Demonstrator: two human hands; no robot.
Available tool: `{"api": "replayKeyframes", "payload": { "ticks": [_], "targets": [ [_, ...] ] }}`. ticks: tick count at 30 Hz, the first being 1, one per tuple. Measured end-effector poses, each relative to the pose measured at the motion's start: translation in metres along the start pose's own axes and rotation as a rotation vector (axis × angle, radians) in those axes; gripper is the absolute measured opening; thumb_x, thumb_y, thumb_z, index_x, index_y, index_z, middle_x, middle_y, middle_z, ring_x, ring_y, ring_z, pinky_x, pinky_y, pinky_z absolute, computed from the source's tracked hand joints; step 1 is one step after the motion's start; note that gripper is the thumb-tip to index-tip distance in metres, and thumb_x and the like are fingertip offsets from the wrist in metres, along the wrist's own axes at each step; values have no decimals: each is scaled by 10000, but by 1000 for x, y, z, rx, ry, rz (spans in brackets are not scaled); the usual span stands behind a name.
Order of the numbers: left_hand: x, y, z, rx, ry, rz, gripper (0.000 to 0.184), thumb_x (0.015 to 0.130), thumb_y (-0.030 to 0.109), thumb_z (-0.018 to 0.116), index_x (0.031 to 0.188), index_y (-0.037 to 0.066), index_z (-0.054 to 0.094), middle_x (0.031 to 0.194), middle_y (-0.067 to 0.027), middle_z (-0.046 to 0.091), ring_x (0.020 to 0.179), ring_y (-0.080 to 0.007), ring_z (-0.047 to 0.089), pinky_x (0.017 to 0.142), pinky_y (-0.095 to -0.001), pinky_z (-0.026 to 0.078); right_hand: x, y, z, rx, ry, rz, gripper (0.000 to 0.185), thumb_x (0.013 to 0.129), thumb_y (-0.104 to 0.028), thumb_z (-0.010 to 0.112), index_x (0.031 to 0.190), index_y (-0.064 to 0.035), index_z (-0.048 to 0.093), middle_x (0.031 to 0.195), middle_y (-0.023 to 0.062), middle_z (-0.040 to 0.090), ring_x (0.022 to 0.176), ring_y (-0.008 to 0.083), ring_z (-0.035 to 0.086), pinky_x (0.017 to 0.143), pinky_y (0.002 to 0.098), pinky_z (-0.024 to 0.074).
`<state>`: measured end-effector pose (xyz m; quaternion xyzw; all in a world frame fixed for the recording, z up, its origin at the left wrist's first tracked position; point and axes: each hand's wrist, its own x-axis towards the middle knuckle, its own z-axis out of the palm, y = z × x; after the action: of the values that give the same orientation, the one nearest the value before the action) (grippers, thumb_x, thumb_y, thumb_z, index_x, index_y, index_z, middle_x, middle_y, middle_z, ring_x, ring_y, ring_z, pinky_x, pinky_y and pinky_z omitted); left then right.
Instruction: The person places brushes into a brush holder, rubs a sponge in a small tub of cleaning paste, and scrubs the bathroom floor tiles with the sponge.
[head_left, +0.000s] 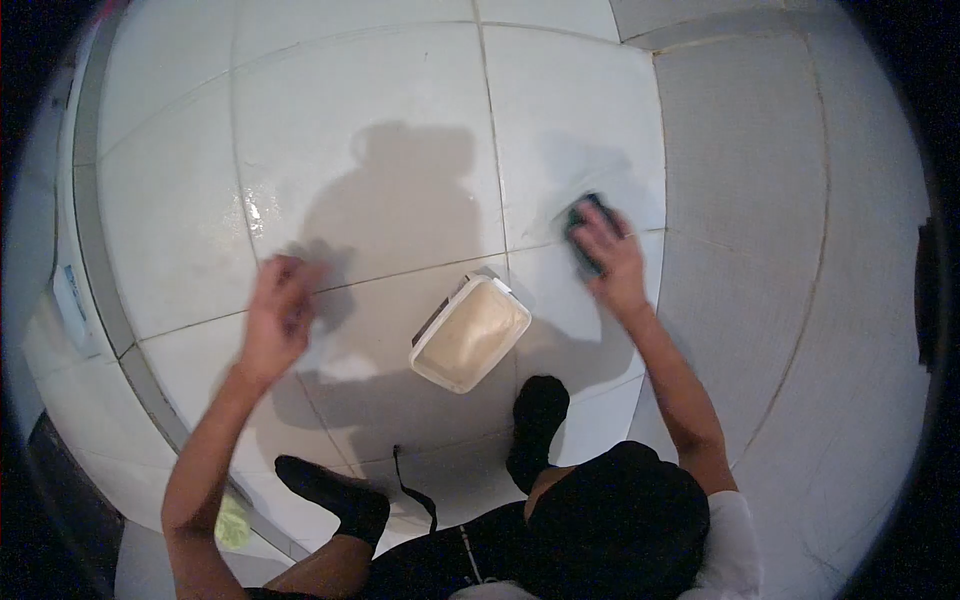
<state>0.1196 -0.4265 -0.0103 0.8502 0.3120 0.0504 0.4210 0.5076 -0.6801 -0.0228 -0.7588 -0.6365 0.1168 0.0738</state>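
View: head camera, looking down on a tiled floor [400,80].
Right hand [614,258]: closed over a dark green and black scrubber [574,228], fingers laid across it; image blurred.
Scrubber: on the pale tiles, right of the tub, near the grey tiling [740,200].
Left hand [279,315]: over the floor, left of the tub, fingers bent; blur prevents telling whether they pinch anything.
Tub [421,368]: white-rimmed, rectangular, set at a slant between the hands, touching neither; pale inside, contents not identifiable.
Wet patch [256,208]: shiny, beyond the left hand.
Feet: black socks [335,495], planted apart on the near side.
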Motion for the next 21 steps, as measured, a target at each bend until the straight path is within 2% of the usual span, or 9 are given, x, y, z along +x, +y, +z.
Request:
{"api": "replayKeyframes", "payload": {
  "ticks": [3,6,8,9,10,11,16,19,21],
  "targets": [
    [7,-27,-36,323,192,104,474,735,-56,515,1181,83,596,1098,-161,512,1037,-327,481,912,-425,413,14,59,0,-198,46,217,606,584,-53,696,1180,-37,584,1362,136,503,1268,376,428,1080,467,317],
    [11,-52,-34,411,266,74,470,782,-37,503,1228,96,571,1147,-158,506,1081,-321,463,963,-433,376,71,-5,15,-83,252,298,593,702,-239,693,1179,76,536,1338,297,449,1275,407,404,1102,508,243],
    [8,-61,-21,401,242,18,455,821,-11,494,1261,97,543,1192,-157,497,1121,-324,447,1008,-442,333,94,-62,44,223,287,1,522,725,-306,724,1134,-18,576,1351,231,455,1290,398,381,1092,549,243],
    [7,-64,-18,474,263,24,452,825,6,498,1266,98,538,1198,-154,497,1133,-327,445,1018,-448,318,96,-79,39,165,57,-173,410,751,-282,709,1091,-77,605,1360,175,463,1296,377,382,1079,532,281],
    [7,-67,-18,555,270,41,450,829,23,502,1271,99,533,1204,-152,498,1145,-330,443,1028,-454,303,93,-75,39,154,83,-300,288,796,-224,665,1053,-100,623,1350,137,481,1281,358,406,1061,513,318],
    [9,-71,-21,557,252,44,450,829,23,502,1271,99,533,1204,-152,498,1145,-330,443,1028,-454,303,84,-47,57,343,56,-152,263,808,-185,641,1053,-92,617,1347,137,487,1274,363,413,1060,507,317],
    [4,-78,-22,496,218,80,407,870,74,488,1273,92,544,1258,-175,473,1191,-336,405,1039,-451,296,94,63,12,139,362,214,359,883,-91,496,1236,-54,543,1332,161,513,1242,363,450,1076,493,264],
    [6,-78,-24,504,223,96,399,878,98,480,1271,93,546,1242,-174,487,1179,-339,415,1035,-451,296,151,52,21,-2,375,14,417,886,-104,520,1301,-70,516,1333,158,513,1246,363,440,1082,497,254],
    [6,-77,-24,502,229,102,396,880,105,477,1270,93,547,1238,-174,491,1174,-341,420,1036,-450,294,166,11,39,10,301,-101,408,914,-188,504,1321,-194,522,1383,93,475,1273,394,391,1082,503,259]
  ]
}}
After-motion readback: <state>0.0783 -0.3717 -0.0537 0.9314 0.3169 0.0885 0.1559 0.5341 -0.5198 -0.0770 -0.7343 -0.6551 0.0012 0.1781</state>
